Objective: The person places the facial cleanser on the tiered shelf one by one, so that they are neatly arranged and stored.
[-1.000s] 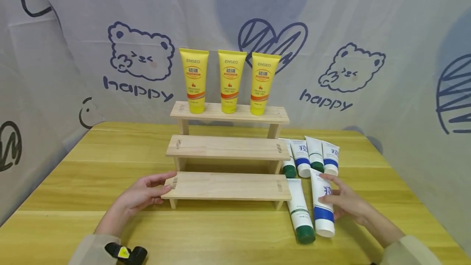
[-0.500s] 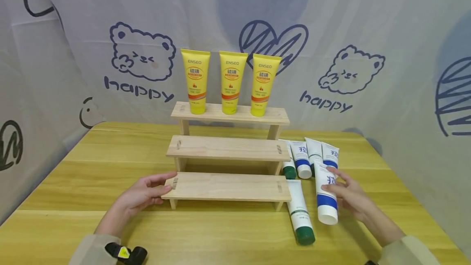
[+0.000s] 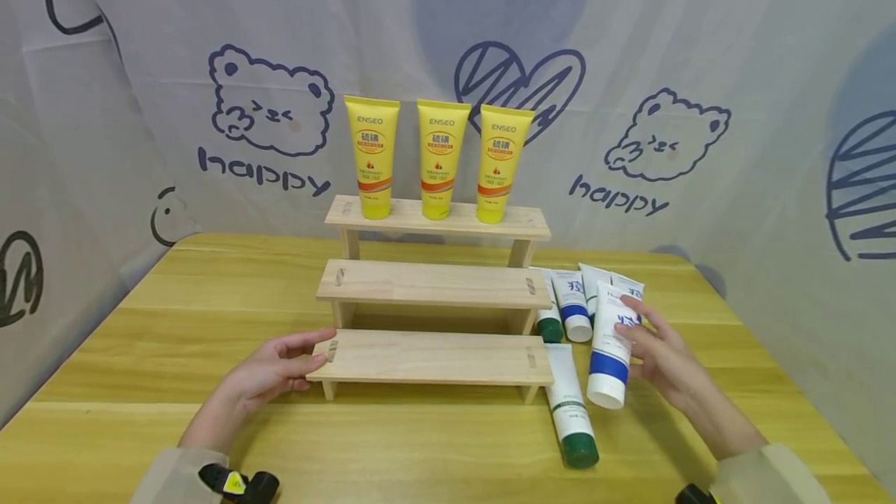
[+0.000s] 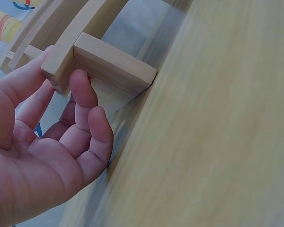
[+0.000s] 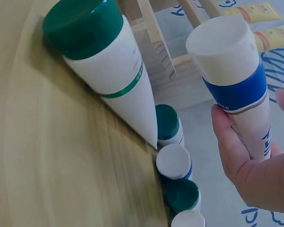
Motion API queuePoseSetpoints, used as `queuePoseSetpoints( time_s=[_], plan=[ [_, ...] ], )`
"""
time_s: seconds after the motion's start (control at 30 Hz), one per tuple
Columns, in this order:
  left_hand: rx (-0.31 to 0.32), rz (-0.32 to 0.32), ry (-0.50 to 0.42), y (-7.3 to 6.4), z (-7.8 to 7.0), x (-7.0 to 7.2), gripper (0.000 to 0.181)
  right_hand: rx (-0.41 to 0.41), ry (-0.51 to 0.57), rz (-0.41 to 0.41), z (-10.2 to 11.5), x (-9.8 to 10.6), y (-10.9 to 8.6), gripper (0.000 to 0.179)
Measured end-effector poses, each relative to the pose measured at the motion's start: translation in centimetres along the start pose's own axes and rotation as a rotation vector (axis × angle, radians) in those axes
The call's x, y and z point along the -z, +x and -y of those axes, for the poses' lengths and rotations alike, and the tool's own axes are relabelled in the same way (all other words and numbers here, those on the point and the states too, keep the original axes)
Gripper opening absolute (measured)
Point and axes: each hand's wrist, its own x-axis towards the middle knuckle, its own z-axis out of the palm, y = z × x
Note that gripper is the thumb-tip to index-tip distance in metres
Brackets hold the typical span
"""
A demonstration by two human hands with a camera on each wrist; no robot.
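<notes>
My left hand (image 3: 262, 372) grips the left end of the lowest step of a three-tier wooden display stand (image 3: 427, 356). In the left wrist view, thumb and fingers pinch the board's end (image 4: 61, 66) beside its leg. My right hand (image 3: 665, 356) holds a white squeeze tube with a blue band and white cap (image 3: 609, 360), tilted with the cap downward, over the right side of the table. Below and left of it lies a white tube with a green cap (image 3: 570, 407). Three yellow tubes stand upright on the top step, the middle one (image 3: 441, 158) between the others.
Several more white tubes, such as a blue-banded one (image 3: 572, 306), lie in a row right of the stand, partly hidden by the held tube. A printed curtain (image 3: 392, 29) hangs behind the wooden table (image 3: 210, 294).
My right hand has raised the blue-banded tube from beside the green-capped one and moved it back, so it now overlaps the rear row. The left hand has stayed on the stand.
</notes>
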Motion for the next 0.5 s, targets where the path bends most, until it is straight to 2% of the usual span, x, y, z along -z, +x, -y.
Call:
queuePoseSetpoints(
  time_s=[0.17, 0.5],
  plan=[
    [-0.001, 0.001, -0.009, -0.1, 0.1, 0.0, 0.041, 0.063, 0.107, 0.014, 0.7, -1.1, 0.1, 0.048],
    [-0.003, 0.0, -0.011, -0.1, 0.1, -0.1, 0.041, 0.151, 0.122, -0.018, 2.1, -3.5, 0.4, 0.053]
  ],
)
